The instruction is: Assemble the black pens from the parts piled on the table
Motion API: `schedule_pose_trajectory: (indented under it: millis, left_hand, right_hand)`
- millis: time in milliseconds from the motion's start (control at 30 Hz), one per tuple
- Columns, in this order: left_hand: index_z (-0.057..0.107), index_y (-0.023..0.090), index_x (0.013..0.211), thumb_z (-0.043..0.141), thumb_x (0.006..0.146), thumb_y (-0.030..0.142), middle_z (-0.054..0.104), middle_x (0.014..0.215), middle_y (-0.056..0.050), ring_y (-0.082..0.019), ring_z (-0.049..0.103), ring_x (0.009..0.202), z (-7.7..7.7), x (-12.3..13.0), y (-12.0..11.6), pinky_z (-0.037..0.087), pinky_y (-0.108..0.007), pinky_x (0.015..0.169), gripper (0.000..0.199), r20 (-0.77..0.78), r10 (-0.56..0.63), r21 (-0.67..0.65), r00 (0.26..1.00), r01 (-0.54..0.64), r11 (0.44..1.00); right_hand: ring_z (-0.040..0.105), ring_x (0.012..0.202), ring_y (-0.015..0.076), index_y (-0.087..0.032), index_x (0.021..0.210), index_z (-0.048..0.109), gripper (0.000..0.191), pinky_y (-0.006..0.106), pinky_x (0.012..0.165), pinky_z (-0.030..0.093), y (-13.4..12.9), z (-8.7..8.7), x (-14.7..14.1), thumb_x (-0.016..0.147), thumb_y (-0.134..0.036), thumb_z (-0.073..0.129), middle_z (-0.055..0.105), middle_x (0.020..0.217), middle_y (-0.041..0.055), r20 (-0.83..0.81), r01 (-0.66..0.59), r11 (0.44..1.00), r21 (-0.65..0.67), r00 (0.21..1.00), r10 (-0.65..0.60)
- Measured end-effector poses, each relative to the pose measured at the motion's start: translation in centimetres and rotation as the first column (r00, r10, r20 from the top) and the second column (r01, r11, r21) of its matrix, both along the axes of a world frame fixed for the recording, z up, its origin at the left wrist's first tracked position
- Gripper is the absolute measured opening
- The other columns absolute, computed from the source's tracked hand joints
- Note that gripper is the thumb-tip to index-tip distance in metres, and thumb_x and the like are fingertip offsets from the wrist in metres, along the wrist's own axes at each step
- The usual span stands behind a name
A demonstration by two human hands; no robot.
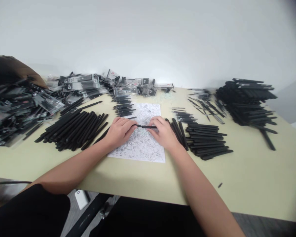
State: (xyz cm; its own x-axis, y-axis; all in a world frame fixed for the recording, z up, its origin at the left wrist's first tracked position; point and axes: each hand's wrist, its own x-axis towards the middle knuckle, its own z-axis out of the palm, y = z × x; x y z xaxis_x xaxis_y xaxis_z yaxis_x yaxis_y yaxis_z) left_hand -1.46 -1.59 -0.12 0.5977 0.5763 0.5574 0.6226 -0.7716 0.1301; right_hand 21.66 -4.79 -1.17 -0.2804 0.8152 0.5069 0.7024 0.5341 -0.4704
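In the head view, the black pen (147, 127) lies in the gap between the two sets of fingers, its long axis running sideways from one hand to the other, almost level. Neither hand is nearer: the left hand (120, 132) has the end on its side and the right hand (163, 132) has the other, so the pen lies to the right of the left fingers and to the left of the right fingers. A small step shows in it close to the left fingertips; whether it is one piece or two meeting end to end, I cannot tell.

Both hands hold narrow pinches, thumb against fingers, closed on the pen. Their backs face up, the knuckles are bent, and the forearms slant inward from either side of the body over the table (256, 179).

Under the fingers lies a scribbled sheet of paper (140, 149). Just beyond the left fingers is a row of thin sticks (123, 107); left of that hand a heap of thick black pens (72, 130) fans out. Right of the right fingers lies another pile of black pens (207, 140).
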Motion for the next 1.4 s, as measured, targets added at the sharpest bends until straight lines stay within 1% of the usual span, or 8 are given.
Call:
schedule_pose_trajectory:
  millis: [200,367,567,733,967,1167,1300,1400]
  left_hand:
    - [0.065,0.018,0.101,0.043,0.098,0.028,0.073,0.091,-0.006,-0.020,0.066,0.086,0.1,0.0,-0.2,0.043,-0.036,0.083,0.024,0.028,0.027,0.000,0.999,-0.027,1.000]
    - [0.065,0.019,0.101,0.044,0.097,0.027,0.073,0.094,-0.007,-0.021,0.065,0.089,0.1,0.0,-0.2,0.044,-0.037,0.084,0.022,0.047,0.027,0.000,0.999,-0.027,1.000]
    - [0.064,0.019,0.102,0.043,0.097,0.026,0.072,0.095,-0.007,-0.022,0.064,0.090,0.0,-0.1,-0.2,0.044,-0.037,0.084,0.022,0.042,0.018,-0.019,0.999,-0.017,1.000]
    - [0.062,0.018,0.108,0.040,0.099,0.026,0.072,0.098,-0.007,-0.022,0.065,0.092,-0.2,-0.1,0.0,0.043,-0.038,0.086,0.025,0.027,0.029,-0.035,0.999,-0.028,0.999]
    - [0.062,0.019,0.109,0.034,0.100,0.024,0.071,0.095,-0.007,-0.021,0.063,0.088,-0.2,-0.1,0.1,0.043,-0.036,0.081,0.030,0.009,0.112,-0.112,0.994,-0.111,0.988]
    - [0.058,0.018,0.107,0.030,0.099,0.025,0.067,0.098,-0.009,-0.023,0.061,0.092,0.1,-0.2,0.2,0.045,-0.039,0.084,0.029,0.073,0.160,-0.181,0.984,-0.145,0.973]
    - [0.055,0.018,0.108,0.047,0.089,0.038,0.067,0.096,-0.008,-0.021,0.061,0.081,0.3,-0.7,0.3,0.047,-0.038,0.078,0.028,0.122,0.185,-0.247,0.975,-0.150,0.957]
    - [0.061,0.020,0.099,0.054,0.079,0.032,0.067,0.076,-0.001,-0.017,0.060,0.066,0.4,-0.9,0.5,0.045,-0.039,0.081,0.024,0.034,0.072,-0.250,0.997,-0.061,0.966]
  right_hand:
    - [0.059,0.080,0.0192,-0.020,0.095,0.056,0.008,0.031,0.074,0.045,-0.2,-0.1,0.0,0.088,-0.018,0.052,0.062,0.095,0.0070,-0.022,0.048,0.996,-0.072,0.999,-0.050]
    - [0.062,0.089,0.0201,-0.021,0.110,0.060,0.022,0.030,0.077,0.042,-0.5,0.1,-0.3,0.092,-0.032,0.054,0.066,0.104,0.0074,0.039,0.038,0.997,-0.067,0.999,-0.035]
    - [0.064,0.080,0.0177,-0.022,0.082,0.069,0.035,0.033,0.080,0.030,-0.7,0.7,-0.6,0.091,-0.053,0.057,0.070,0.082,0.0013,0.212,0.235,0.972,-0.030,0.951,-0.224]
    - [0.065,0.079,0.0166,-0.024,0.089,0.070,0.028,0.034,0.080,0.028,-0.7,0.7,-0.5,0.095,-0.045,0.053,0.073,0.083,-0.0006,0.212,0.313,0.950,-0.009,0.929,-0.304]
    - [0.065,0.080,0.0175,-0.022,0.108,0.068,0.031,0.030,0.072,0.037,-0.7,0.7,-0.4,0.099,-0.032,0.040,0.073,0.099,0.0044,0.218,0.233,0.971,-0.045,0.951,-0.219]
    - [0.064,0.078,0.0187,-0.024,0.105,0.069,0.031,0.030,0.066,0.039,-1.0,1.1,-0.4,0.098,-0.027,0.038,0.071,0.097,0.0043,0.241,0.258,0.964,-0.061,0.941,-0.237]
    - [0.064,0.079,0.0190,-0.025,0.103,0.068,0.028,0.030,0.065,0.040,-1.0,1.3,-0.2,0.097,-0.025,0.041,0.072,0.099,0.0035,0.198,0.334,0.941,-0.057,0.927,-0.317]
    - [0.063,0.078,0.0192,-0.025,0.102,0.068,0.026,0.030,0.065,0.039,-0.9,1.3,-0.2,0.095,-0.024,0.043,0.073,0.098,0.0032,0.194,0.370,0.927,-0.059,0.915,-0.353]
